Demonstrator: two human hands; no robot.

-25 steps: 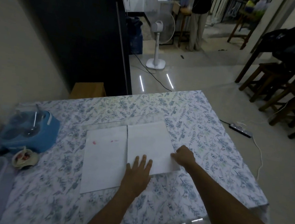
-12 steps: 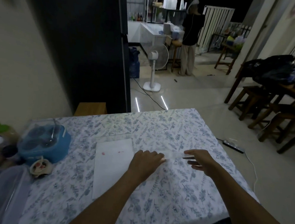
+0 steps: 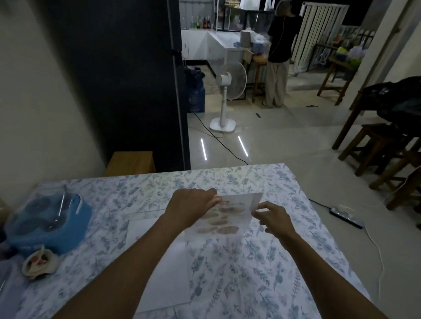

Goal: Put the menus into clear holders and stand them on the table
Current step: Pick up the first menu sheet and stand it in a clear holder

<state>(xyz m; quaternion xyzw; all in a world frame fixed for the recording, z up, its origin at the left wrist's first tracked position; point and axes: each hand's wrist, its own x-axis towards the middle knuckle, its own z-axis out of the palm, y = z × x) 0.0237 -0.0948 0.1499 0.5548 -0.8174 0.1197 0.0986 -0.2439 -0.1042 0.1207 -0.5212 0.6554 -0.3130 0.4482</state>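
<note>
Head view, centre of frame: both hands hold one menu sheet (image 3: 227, 217) lifted above the floral-clothed table (image 3: 258, 276), its printed face toward the camera, showing rows of brownish pictures. The left hand (image 3: 190, 204) grips the sheet's upper left edge, fingers closed together on the paper. The right hand (image 3: 272, 218) pinches the sheet's right edge between thumb and forefinger, the other fingers curled below. The sheet tilts, its upper right corner highest. Below the left forearm, lower centre, a second white sheet (image 3: 167, 276) lies flat on the cloth, blank side up. A clear holder is hard to make out; a faint transparent edge shows just above that flat sheet, and whether it is the holder cannot be told. Left of frame: a blue container (image 3: 56, 222) with a clear lid, and a small bowl (image 3: 39, 263) just below it. Upper centre: a white standing fan (image 3: 226, 85) on the floor, a person (image 3: 279, 56) standing beyond it
</note>
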